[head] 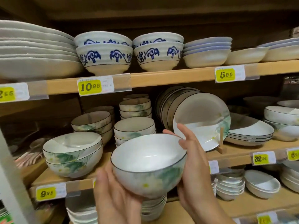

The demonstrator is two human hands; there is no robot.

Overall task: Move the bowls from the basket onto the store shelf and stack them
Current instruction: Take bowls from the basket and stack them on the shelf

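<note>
Cupping bowl [148, 165]: left hand [113, 201] beneath, right hand [194, 167] fingers [186, 135] against rim.

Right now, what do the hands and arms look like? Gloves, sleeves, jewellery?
Both are bare. The left hand and right hand show no gloves, rings, watch or bracelet. No sleeve reaches the visible wrists. The left hand is slightly motion-blurred.

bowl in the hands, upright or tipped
Tipped slightly toward the camera: the bowl, held between left hand and right hand, shows its whole white inside.
</note>
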